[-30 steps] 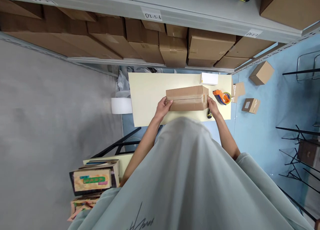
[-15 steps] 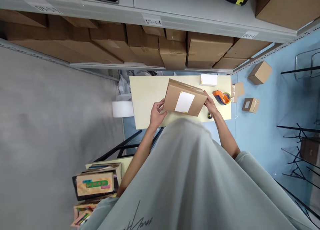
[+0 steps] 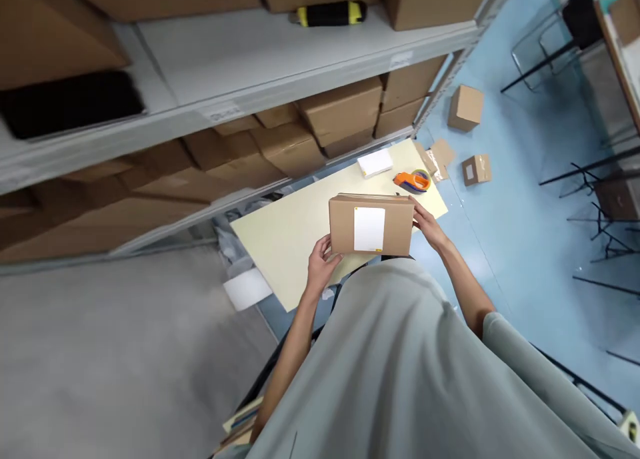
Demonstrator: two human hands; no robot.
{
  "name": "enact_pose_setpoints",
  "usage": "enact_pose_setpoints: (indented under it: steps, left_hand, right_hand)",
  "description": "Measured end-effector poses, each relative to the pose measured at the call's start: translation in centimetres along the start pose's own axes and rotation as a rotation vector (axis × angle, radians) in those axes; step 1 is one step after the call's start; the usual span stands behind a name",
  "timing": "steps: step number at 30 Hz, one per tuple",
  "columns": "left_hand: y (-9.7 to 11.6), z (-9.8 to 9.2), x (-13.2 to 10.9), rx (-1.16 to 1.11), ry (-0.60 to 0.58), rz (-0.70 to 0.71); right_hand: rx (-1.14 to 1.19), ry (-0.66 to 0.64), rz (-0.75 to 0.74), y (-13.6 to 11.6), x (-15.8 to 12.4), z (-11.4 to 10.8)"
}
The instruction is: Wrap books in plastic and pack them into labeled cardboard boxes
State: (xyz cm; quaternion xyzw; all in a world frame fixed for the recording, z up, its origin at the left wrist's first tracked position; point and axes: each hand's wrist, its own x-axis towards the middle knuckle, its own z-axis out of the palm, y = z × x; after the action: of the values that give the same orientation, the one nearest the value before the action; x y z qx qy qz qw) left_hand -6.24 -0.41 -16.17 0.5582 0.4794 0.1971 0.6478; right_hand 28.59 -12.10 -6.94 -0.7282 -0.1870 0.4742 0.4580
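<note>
I hold a sealed brown cardboard box (image 3: pixel 345 226) above the near edge of a pale yellow table (image 3: pixel 290 232). A white label (image 3: pixel 369 229) on the box faces me. My left hand (image 3: pixel 321 264) grips its lower left corner with curled fingers. On the opposite end, my right hand (image 3: pixel 427 223) clasps the box. An orange tape dispenser (image 3: pixel 413 180) and a white stack of labels (image 3: pixel 375 162) lie on the table beyond the box.
Grey shelving (image 3: pixel 250 66) packed with cardboard boxes runs behind the table. A black and yellow tool (image 3: pixel 330 12) lies on an upper shelf. Small boxes (image 3: pixel 475 169) sit on the blue floor at the right. Black wire racks (image 3: pixel 605 212) stand far right.
The box has been lifted off the table and tipped so its labelled side faces me. My view has swung round and tilted, with the shelving now slanting across the top.
</note>
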Motion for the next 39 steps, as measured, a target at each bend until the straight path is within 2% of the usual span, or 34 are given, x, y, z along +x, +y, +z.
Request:
enact_pose_setpoints:
  steps: [3, 5, 8, 11, 14, 17, 21, 24, 30, 34, 37, 39]
  left_hand:
    - [2.1, 1.8, 1.5, 0.046, -0.118, 0.033]
    - [4.2, 4.0, 2.4, 0.066, -0.195, 0.070]
    - [7.8, 8.6, 3.5, 0.092, -0.279, 0.147]
    - [11.1, 14.2, 4.4, 0.135, -0.312, 0.215]
    - [13.2, 20.4, 6.2, 0.162, -0.312, 0.249]
    - [14.6, 26.8, 9.3, 0.192, -0.301, 0.232]
    - [15.9, 35.0, 15.5, 0.239, -0.300, 0.205]
    - [16.7, 40.1, 20.9, 0.279, -0.320, 0.203]
    - [17.6, 47.5, 30.6, 0.351, -0.317, 0.215]
    - [19.3, 52.1, 36.5, 0.405, -0.346, 0.238]
    - [21.1, 54.9, 40.2, 0.427, -0.348, 0.186]
    - [22.1, 55.9, 41.4, 0.447, -0.324, 0.160]
  right_hand:
    - [0.073, 0.118, 0.004, 1.2, -3.7, -2.6]
    - [0.120, 0.220, 0.017, 2.2, -5.4, -5.0]
    - [0.191, 0.347, 0.054, 3.8, -6.3, -9.4]
    - [0.267, 0.409, 0.072, 5.1, -5.3, -14.3]
    - [0.316, 0.431, 0.063, 6.1, -2.7, -19.4]
    - [0.366, 0.439, 0.057, 7.0, 0.8, -24.7]
    - [0.416, 0.433, 0.044, 7.8, 5.7, -31.4]
    - [0.442, 0.398, 0.069, 8.2, 9.4, -35.0]
    - [0.467, 0.408, 0.208, 9.2, 16.5, -38.2]
    - [0.534, 0.388, 0.246, 9.7, 20.7, -39.9]
    - [0.658, 0.412, 0.302, 9.3, 24.0, -41.1]
    - [0.702, 0.433, 0.406, 8.9, 26.1, -41.7]
